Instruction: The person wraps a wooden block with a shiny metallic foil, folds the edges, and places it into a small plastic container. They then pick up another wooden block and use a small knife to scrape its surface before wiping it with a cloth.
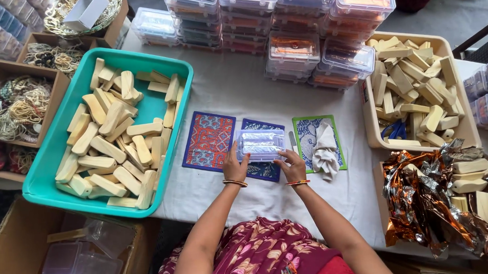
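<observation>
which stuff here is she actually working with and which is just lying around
In hand:
- left hand and right hand on the clear plastic box
- dark blue patterned mat beneath it

Lying about:
- teal tray of wooden blocks
- beige tray
- white cloth
- stacked boxes
- foil wrap

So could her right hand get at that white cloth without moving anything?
Probably yes. The right hand rests on the clear box, and the cloth lies just beside it on the green mat, uncovered, with nothing between.

hidden: blue card (263,172) mostly under clear box (260,144) | cut off: foil wrap (422,200) at right edge
</observation>
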